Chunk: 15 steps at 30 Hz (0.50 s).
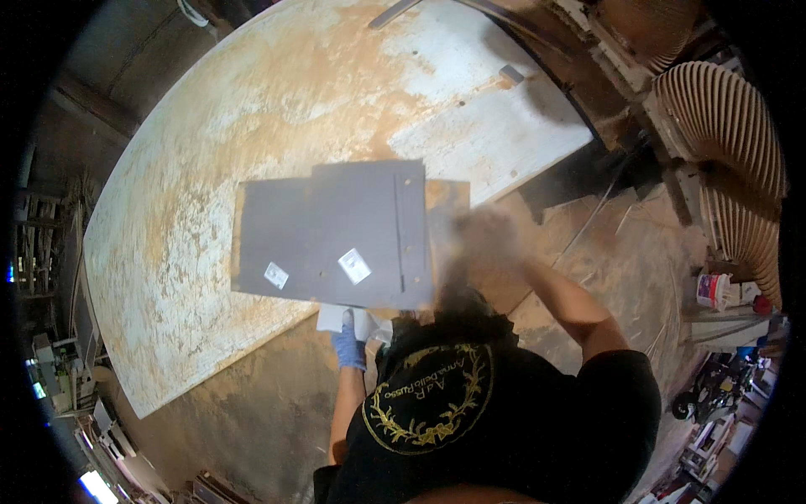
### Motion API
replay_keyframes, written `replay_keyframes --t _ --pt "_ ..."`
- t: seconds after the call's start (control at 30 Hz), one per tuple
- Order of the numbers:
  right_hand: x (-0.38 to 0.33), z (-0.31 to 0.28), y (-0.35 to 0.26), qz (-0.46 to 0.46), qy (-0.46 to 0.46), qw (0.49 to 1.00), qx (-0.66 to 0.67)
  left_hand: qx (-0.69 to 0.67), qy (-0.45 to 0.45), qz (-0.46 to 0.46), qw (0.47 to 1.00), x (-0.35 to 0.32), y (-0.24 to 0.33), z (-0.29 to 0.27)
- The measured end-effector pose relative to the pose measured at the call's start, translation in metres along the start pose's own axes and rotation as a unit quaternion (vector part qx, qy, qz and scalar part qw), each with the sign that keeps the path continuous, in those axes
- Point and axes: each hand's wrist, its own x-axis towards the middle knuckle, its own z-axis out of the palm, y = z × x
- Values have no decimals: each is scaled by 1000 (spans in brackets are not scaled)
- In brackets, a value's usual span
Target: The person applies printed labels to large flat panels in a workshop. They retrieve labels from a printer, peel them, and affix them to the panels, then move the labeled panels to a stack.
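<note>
Two flat dark grey panels [336, 227] lie overlapped on a large white worktop, a narrow groove running along the right end of the upper one. Two small white stickers [354, 266] are on their grey faces. My left hand [347, 343], in a blue glove, is at the panels' near edge, its thumb closed over a white sheet [331, 317] that looks like paper. Beyond the panels' right end, my right hand [489, 233] is smeared by motion, so its fingers cannot be made out. A brown board edge [449, 197] shows beneath the panels on the right.
The white worktop [193, 244] is coated with brown dust and has a small grey block [510, 74] near its far right. Ribbed hose [714, 109] curves along the right side. A white tub [712, 291] stands near the right edge. Dusty floor [227, 428] shows at the front.
</note>
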Motion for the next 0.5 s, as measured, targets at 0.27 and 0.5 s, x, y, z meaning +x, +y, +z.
replay_keyframes --t 0.27,0.5 --pt "191 -189 -12 131 236 942 -201 -34 32 -19 999 -11 21 15" --pt "251 -191 15 35 278 949 -147 0 32 -11 999 -13 24 31"
